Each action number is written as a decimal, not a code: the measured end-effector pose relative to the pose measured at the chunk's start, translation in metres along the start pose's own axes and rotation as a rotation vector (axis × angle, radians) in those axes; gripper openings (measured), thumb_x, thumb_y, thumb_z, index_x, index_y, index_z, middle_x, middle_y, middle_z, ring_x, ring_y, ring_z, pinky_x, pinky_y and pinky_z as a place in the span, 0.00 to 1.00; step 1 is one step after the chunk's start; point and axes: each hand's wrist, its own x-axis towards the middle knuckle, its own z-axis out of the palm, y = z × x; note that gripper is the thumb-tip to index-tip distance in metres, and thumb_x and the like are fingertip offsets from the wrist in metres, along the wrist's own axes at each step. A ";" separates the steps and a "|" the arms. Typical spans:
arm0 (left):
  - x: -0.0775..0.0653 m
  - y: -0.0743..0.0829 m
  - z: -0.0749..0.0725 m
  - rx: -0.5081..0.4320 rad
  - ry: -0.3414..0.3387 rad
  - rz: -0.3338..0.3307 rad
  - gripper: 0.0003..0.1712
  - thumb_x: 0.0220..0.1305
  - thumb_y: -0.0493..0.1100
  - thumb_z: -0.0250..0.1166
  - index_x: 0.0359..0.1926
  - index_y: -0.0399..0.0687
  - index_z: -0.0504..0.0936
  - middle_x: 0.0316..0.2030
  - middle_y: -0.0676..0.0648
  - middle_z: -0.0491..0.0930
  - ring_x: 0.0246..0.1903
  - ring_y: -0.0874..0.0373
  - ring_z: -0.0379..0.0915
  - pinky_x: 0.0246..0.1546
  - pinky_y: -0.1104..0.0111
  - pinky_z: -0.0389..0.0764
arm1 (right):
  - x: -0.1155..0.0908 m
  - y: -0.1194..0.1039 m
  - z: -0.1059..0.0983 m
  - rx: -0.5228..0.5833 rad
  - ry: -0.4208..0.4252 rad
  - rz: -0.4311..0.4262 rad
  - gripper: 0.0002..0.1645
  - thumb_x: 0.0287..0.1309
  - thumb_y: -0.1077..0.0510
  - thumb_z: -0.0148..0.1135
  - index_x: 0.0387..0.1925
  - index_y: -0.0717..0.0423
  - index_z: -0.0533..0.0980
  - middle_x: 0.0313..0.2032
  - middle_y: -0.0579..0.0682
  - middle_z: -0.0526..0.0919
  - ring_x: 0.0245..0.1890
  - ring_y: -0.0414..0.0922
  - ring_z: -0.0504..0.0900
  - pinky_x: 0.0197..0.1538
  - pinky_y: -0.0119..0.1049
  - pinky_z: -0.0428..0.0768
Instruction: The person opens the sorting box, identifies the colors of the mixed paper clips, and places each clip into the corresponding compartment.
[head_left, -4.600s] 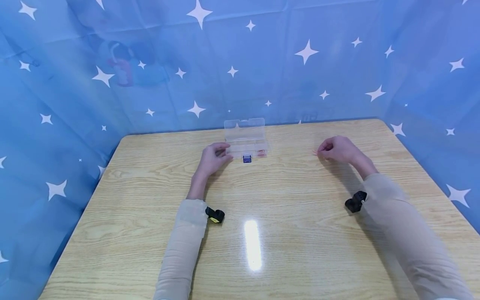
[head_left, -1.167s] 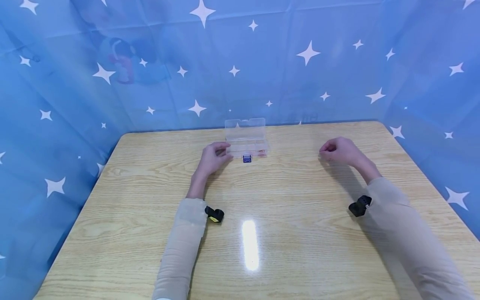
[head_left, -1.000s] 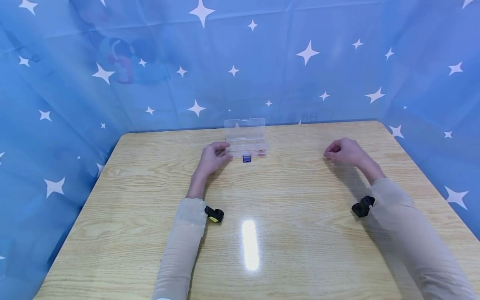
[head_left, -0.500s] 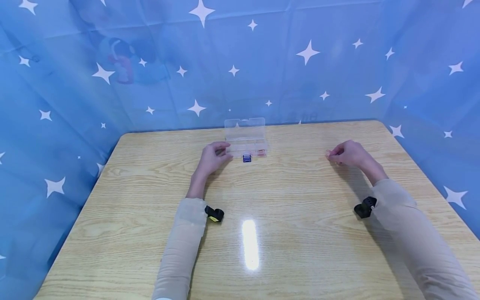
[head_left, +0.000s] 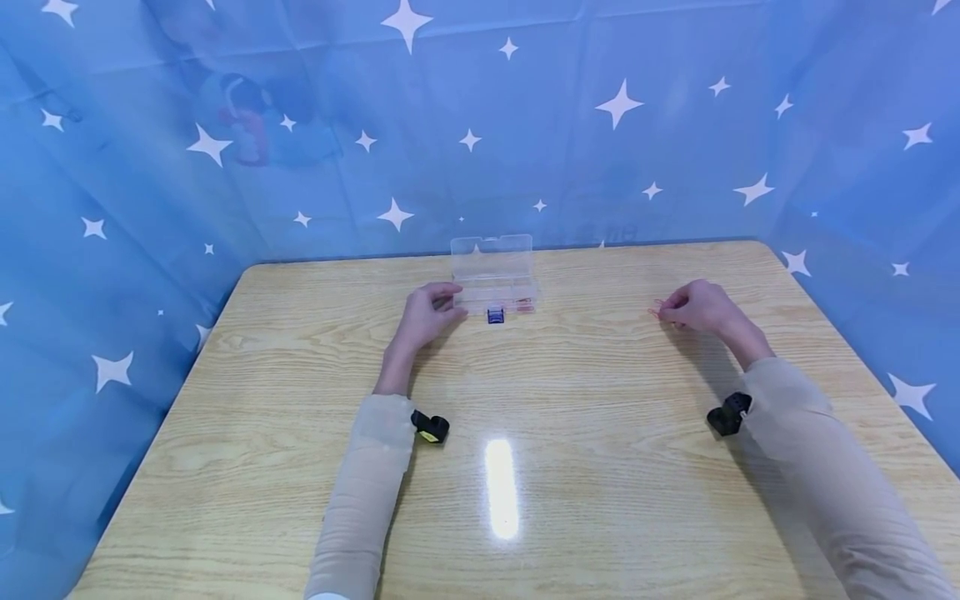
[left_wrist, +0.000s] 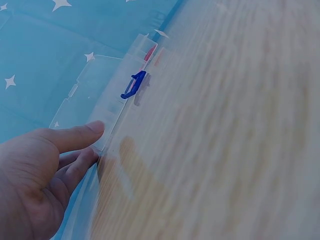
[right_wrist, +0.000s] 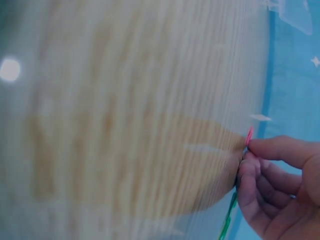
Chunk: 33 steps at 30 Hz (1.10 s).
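A clear plastic box [head_left: 491, 293] stands near the table's back edge, its lid [head_left: 491, 256] raised. My left hand [head_left: 429, 317] grips the box's left end, with thumb at the front corner and fingers round the side. A blue latch [left_wrist: 133, 85] hangs on the box's front. Small red pieces [head_left: 523, 305] lie in its right compartment. Farther right, my right hand [head_left: 699, 305] is low over the table, thumb and index finger pinching a small pink wire piece [right_wrist: 249, 136] that looks like a paper clip. A green piece [right_wrist: 229, 215] shows beneath the fingers in the right wrist view.
The wooden table [head_left: 570, 433] reaches back to a blue curtain [head_left: 337, 125] with white stars. A bright light reflection [head_left: 502, 489] lies on the tabletop. Each sleeve carries a small black camera, the left one [head_left: 431, 427] and the right one [head_left: 729, 414].
My right hand has shifted to the right and slightly toward me. The pink piece, hidden about a second ago, shows at its fingertips again. My left hand and the box keep their places.
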 end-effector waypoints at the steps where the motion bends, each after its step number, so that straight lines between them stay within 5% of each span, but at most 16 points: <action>1: 0.000 0.000 0.000 0.000 -0.001 0.001 0.24 0.64 0.33 0.70 0.61 0.36 0.79 0.64 0.37 0.73 0.61 0.46 0.74 0.62 0.66 0.78 | 0.000 0.000 0.000 -0.002 -0.001 -0.001 0.19 0.67 0.57 0.63 0.44 0.74 0.80 0.28 0.54 0.85 0.30 0.48 0.81 0.31 0.34 0.78; 20: 0.001 -0.001 0.001 -0.007 0.001 -0.001 0.25 0.64 0.33 0.70 0.61 0.35 0.79 0.63 0.36 0.75 0.61 0.46 0.75 0.62 0.66 0.78 | 0.007 -0.015 0.009 0.027 -0.028 -0.080 0.16 0.69 0.56 0.62 0.43 0.67 0.82 0.29 0.53 0.84 0.28 0.48 0.79 0.30 0.36 0.78; 33: 0.000 0.000 0.001 -0.012 0.001 0.001 0.25 0.64 0.33 0.70 0.62 0.35 0.78 0.63 0.36 0.74 0.62 0.46 0.74 0.62 0.66 0.78 | 0.032 -0.069 0.019 0.025 0.027 -0.192 0.15 0.69 0.56 0.61 0.45 0.66 0.83 0.40 0.58 0.86 0.35 0.49 0.81 0.37 0.38 0.79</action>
